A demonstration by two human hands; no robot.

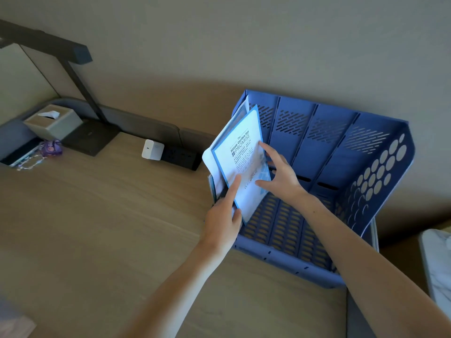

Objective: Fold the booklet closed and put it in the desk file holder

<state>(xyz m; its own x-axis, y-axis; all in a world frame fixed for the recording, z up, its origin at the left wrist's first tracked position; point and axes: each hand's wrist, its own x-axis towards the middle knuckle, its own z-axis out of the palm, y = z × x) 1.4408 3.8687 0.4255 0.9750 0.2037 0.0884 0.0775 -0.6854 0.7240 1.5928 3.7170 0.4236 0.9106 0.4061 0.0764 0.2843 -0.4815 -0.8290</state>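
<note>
A closed white booklet (242, 152) with a blue border and printed text stands tilted in the leftmost slot of the blue plastic file holder (380, 167). More papers lean behind it on its left side. My left hand (223, 215) grips the booklet's lower left edge, index finger stretched up over the cover. My right hand (279, 173) touches the cover's right edge with spread fingertips, reaching in over the slot divider.
The file holder sits at the desk's right end, against the wall. A black power strip (180, 156) with a white charger (151, 150) lies left of it. Farther left stand a lamp base (90, 137), a tissue box (52, 121) and small purple items (50, 148).
</note>
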